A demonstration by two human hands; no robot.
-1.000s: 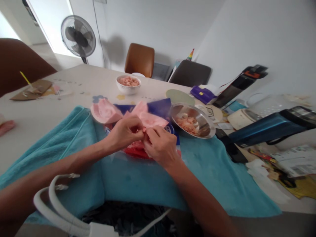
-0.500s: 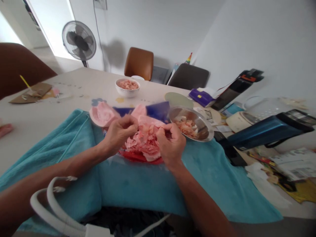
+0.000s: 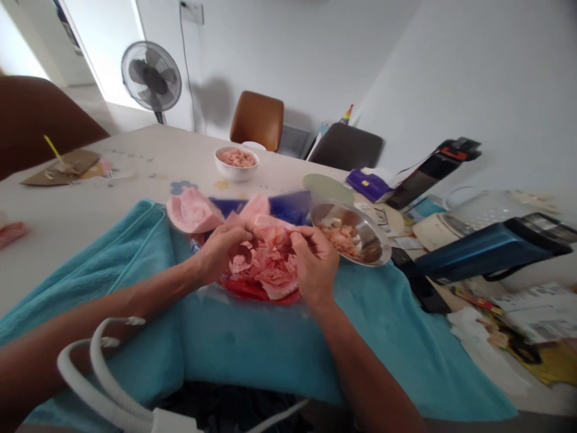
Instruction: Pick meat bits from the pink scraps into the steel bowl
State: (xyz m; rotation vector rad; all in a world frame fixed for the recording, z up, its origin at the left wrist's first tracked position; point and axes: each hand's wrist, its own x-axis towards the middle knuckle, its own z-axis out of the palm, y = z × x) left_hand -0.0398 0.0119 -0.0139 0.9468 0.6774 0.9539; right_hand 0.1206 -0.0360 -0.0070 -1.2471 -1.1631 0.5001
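Note:
Fingertips of my left hand (image 3: pixel 222 248) and my right hand (image 3: pixel 316 260) pinch a thin, crumpled pink piece (image 3: pixel 274 234) from both sides; its exact kind I cannot make out. Just below lies a heap of pink, flaky scraps (image 3: pixel 265 269) on red plastic (image 3: pixel 259 293). Behind my left hand are larger folded pink sheets (image 3: pixel 193 210) beside a dark blue wrapper (image 3: pixel 291 204). To the right of my right hand, a metal bowl (image 3: pixel 382 252) holds pale pink and whitish shreds. A turquoise towel (image 3: pixel 252 343) is spread beneath my forearms.
Farther back on the table stands a white bowl (image 3: pixel 237 173) of pink shreds. On the right are a blue bottle (image 3: pixel 473 249), a black bottle (image 3: pixel 421 180), a purple pack (image 3: pixel 367 185) and assorted papers. White cables (image 3: pixel 97 385) hang in front of my left forearm.
The view has shifted slightly, so everything sits a little lower and farther right. Both hands keep pinching the pink piece, their fingers only slightly moved.

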